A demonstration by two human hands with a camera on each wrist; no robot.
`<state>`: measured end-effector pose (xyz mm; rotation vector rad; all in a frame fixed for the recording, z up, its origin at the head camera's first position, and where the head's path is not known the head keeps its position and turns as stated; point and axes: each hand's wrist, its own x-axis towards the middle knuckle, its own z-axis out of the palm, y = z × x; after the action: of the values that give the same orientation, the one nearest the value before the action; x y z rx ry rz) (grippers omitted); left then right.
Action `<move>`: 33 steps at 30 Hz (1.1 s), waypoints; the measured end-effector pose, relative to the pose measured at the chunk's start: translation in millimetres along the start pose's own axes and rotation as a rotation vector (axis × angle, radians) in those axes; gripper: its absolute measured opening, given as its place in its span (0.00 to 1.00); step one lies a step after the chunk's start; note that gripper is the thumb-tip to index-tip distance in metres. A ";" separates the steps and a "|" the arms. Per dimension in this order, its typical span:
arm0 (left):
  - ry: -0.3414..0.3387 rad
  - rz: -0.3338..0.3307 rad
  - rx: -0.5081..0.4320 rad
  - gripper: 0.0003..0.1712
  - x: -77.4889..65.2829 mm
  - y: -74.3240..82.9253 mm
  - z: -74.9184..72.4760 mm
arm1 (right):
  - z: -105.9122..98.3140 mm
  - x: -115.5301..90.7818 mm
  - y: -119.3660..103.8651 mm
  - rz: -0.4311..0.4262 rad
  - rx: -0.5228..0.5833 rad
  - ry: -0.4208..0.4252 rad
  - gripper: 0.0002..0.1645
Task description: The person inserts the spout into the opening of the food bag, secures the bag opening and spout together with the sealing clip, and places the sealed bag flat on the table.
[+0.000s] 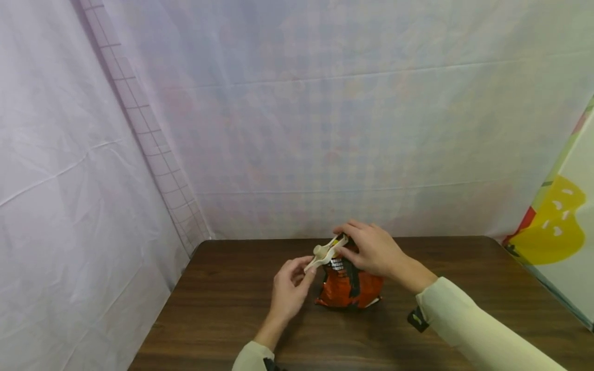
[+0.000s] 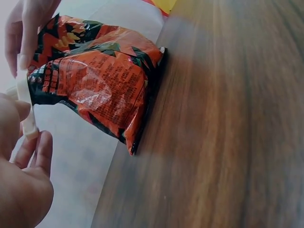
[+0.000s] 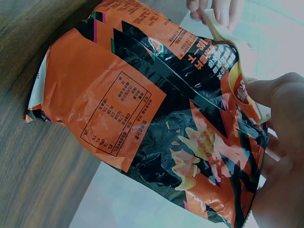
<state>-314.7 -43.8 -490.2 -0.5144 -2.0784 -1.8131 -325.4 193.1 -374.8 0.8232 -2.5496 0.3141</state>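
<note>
An orange and black snack bag (image 1: 343, 291) stands upright on the table, its top gathered in. Across that top lies a cream-white bag clip (image 1: 325, 256) with a round knob on its side. My left hand (image 1: 287, 291) pinches the clip's near left end between thumb and fingers. At the other end, my right hand (image 1: 375, 250) grips the clip together with the bag's top edge, the thumb on the near side. Printed text and pictures of chips cover the bag (image 3: 156, 109) in the right wrist view.
The dark wooden table (image 1: 223, 309) runs back to a pale hanging cloth (image 1: 325, 129). Another white cloth (image 1: 69, 180) hangs along the left side. On the right stands a white panel with a yellow shape (image 1: 552, 232).
</note>
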 end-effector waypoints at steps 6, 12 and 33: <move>0.033 0.015 0.097 0.09 2.8 0.3 5.6 | -0.1 -0.5 -0.3 0.001 0.030 0.007 0.23; 0.066 0.060 0.162 0.07 3.8 1.9 7.5 | -1.4 -2.0 -1.3 0.005 0.041 0.024 0.22; 0.046 -0.003 0.169 0.07 -1.1 1.2 11.4 | -0.5 -3.4 5.8 0.113 0.263 -0.003 0.19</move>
<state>-313.3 -32.4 -491.2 -0.4209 -2.1768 -1.6165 -326.3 199.6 -376.4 0.7717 -2.5973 0.6961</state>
